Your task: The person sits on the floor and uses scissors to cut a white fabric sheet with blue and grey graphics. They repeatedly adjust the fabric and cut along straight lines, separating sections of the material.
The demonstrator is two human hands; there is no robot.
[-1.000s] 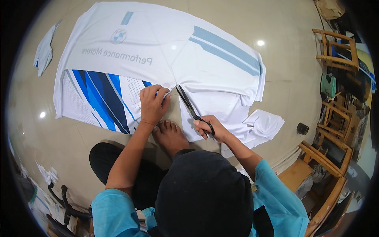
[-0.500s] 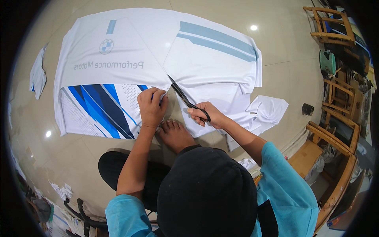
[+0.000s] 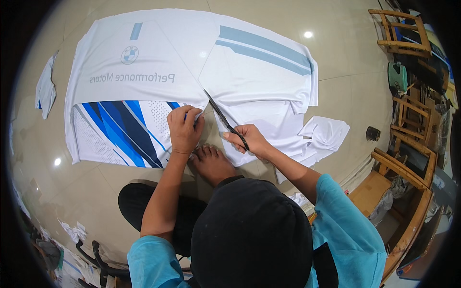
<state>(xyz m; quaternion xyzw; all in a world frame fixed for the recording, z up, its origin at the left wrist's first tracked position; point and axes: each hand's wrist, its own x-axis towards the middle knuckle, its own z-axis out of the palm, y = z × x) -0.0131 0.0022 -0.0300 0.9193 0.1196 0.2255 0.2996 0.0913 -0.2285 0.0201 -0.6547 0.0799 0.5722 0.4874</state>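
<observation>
A wide piece of white fabric (image 3: 187, 45) lies spread on the floor, with faint grey-blue stripes and mirrored lettering on its upper part. Its near left part shows a blue and navy striped print (image 3: 122, 129). My left hand (image 3: 185, 128) pinches the fabric's edge beside the cut, fingers curled. In my right hand (image 3: 249, 139) are black-handled scissors (image 3: 222, 116), their long blades nearly together and pointing up and left into the fabric, tip at a thin printed line. A slit opens toward me between the two hands, and my bare foot (image 3: 211, 163) rests just below it.
Crumpled white cloth (image 3: 326, 137) lies to the right, a small fabric scrap (image 3: 45, 89) at far left. Wooden frames (image 3: 403, 33) and a low wooden bench (image 3: 370, 192) line the right side. A small dark cylinder (image 3: 372, 133) stands near them. Black curved tubing (image 3: 98, 259) is at lower left.
The scissors' blades and handles have come together in my right hand, the tip staying near the same line. My left hand holds its place on the fabric.
</observation>
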